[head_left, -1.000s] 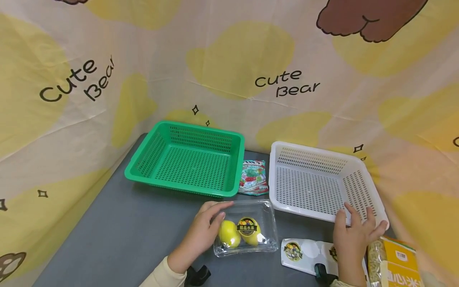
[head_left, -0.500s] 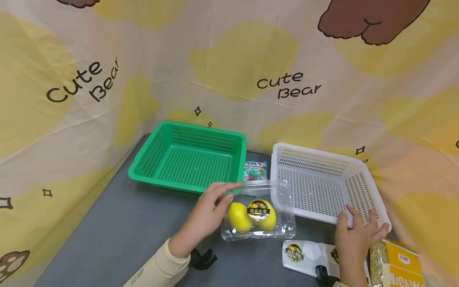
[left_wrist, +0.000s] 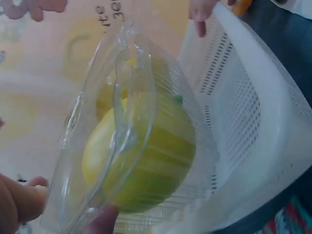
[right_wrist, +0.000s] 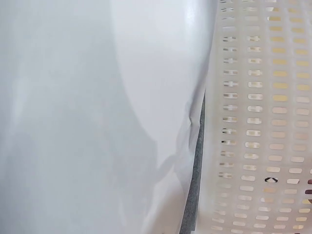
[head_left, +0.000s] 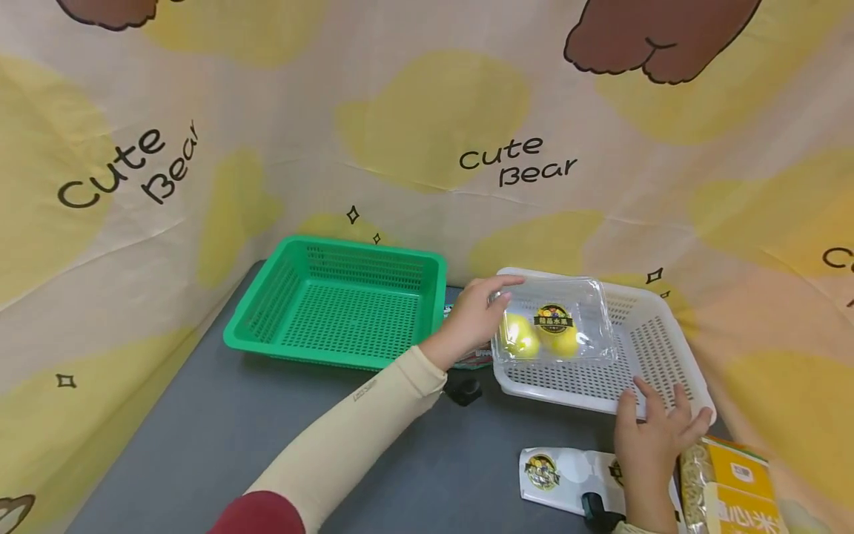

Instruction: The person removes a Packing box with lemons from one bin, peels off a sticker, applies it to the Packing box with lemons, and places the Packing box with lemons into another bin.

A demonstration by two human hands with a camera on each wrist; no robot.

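Observation:
My left hand point(head_left: 475, 319) grips the left edge of a clear plastic fruit box point(head_left: 590, 300), tilted over the white basket point(head_left: 690, 371). Through its lid show two yellow fruits point(head_left: 520, 337) and a round fruit label. Close up in the left wrist view, one yellow fruit point(left_wrist: 146, 156) fills the box, with fingertips point(left_wrist: 27, 200) at its edge. My right hand point(head_left: 654, 437) is at the basket's front right corner, fingers spread and slightly bent over the rim. The right wrist view shows only the basket's slotted wall point(right_wrist: 263, 122) and a pale sheet point(right_wrist: 73, 117).
A green basket point(head_left: 333, 356) stands at the back left of the grey table point(head_left: 167, 445). Between the baskets, a colourful snack bag point(head_left: 474, 361) is mostly hidden by my left arm. A white label sheet point(head_left: 567, 475) and a yellow noodle packet point(head_left: 737, 471) lie at front right.
My left hand has lifted the fruit box off the table and carried it forward and right, over the white basket. The right hand has stayed at the basket's corner.

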